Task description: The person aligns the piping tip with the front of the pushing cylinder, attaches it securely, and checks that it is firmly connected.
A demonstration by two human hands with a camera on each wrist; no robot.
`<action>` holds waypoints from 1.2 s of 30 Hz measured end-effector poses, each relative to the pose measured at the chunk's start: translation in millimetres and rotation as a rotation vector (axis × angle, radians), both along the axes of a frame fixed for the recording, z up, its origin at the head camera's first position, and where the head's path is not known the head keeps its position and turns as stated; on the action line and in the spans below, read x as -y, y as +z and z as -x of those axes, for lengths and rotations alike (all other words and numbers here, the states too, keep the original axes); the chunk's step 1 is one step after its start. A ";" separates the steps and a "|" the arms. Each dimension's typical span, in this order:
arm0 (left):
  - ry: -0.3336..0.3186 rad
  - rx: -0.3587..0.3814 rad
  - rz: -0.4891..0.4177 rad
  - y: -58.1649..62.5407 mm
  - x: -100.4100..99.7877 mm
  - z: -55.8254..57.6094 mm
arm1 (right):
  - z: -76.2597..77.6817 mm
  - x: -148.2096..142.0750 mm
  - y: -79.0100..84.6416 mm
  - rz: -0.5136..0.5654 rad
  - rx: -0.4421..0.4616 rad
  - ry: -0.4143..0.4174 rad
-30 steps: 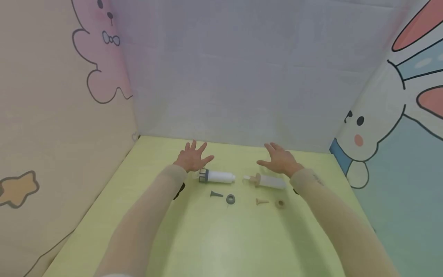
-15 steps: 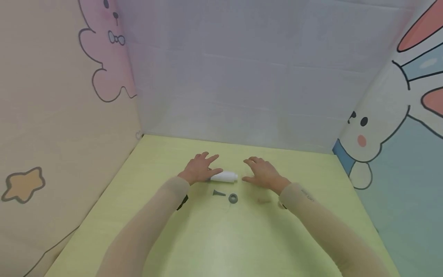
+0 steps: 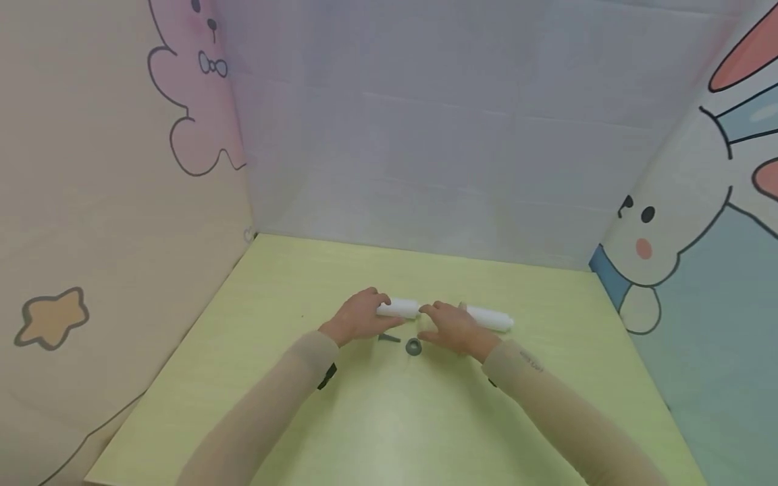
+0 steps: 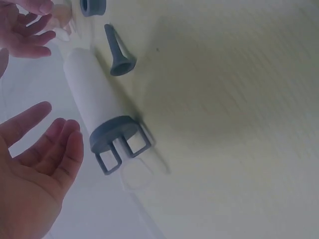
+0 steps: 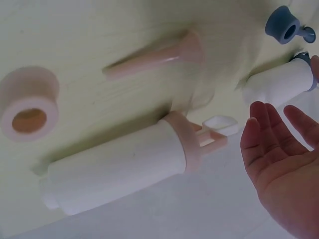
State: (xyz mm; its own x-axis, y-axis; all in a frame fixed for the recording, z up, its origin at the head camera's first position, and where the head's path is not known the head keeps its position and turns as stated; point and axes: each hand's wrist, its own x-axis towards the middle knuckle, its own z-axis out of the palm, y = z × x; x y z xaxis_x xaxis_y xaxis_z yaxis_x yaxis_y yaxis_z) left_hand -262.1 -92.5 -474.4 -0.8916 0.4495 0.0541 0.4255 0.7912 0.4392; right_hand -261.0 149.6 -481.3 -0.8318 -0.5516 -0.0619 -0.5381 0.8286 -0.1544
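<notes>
A white syringe-like tube with a blue-grey handled cap (image 4: 94,89) lies on the table beside my left hand (image 3: 360,316). In the left wrist view, that hand's loosely bent fingers (image 4: 67,154) stand apart from the barrel. My right hand (image 3: 454,329) hovers near the handle end of a matching tube with a pink cap (image 5: 119,164). Its fingers are slightly bent and hold nothing in the right wrist view. Nearby lie a blue-grey flared nozzle (image 4: 118,59) and a blue-grey ring-shaped piece (image 3: 413,347). The pink flared nozzle (image 5: 159,57) and pink ring-shaped piece (image 5: 30,102) are hidden in the head view.
The pieces lie on a pale yellow-green table (image 3: 389,418). A plain pale sheet (image 3: 389,135) hangs behind its far edge. Cartoon-printed cloths stand at the left (image 3: 121,223) and right (image 3: 717,304).
Both hands have come nearer to me and closer together, down from beyond the tubes. Their spread fingers have bent a little. The right hand now covers the pink tube's handle in the head view.
</notes>
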 end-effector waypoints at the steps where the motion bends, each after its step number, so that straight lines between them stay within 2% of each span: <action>1: -0.009 0.013 -0.010 -1.7 -0.5 -2.8 | -1.7 2.4 -1.1 -0.010 0.004 -0.006; 6: -0.042 0.052 0.047 -16.5 0.2 -7.9 | -9.8 14.3 -8.1 -0.079 -0.004 0.006; 11: -0.050 0.079 0.074 -27.6 1.0 -6.9 | -13.6 19.0 -20.0 -0.015 0.051 0.069; 15: -0.042 0.098 0.067 -32.1 2.6 -7.3 | -15.7 19.6 -27.9 0.019 0.068 0.075; 23: -0.034 0.173 0.037 -41.0 6.0 -6.6 | -21.5 21.9 -29.5 0.070 0.077 0.085; 29: -0.046 0.151 -0.002 -50.3 5.6 -5.2 | -23.7 20.3 -33.0 0.106 0.033 0.101; 36: -0.029 0.122 -0.028 -58.7 4.7 -3.2 | -24.7 13.8 -38.4 0.229 0.067 0.077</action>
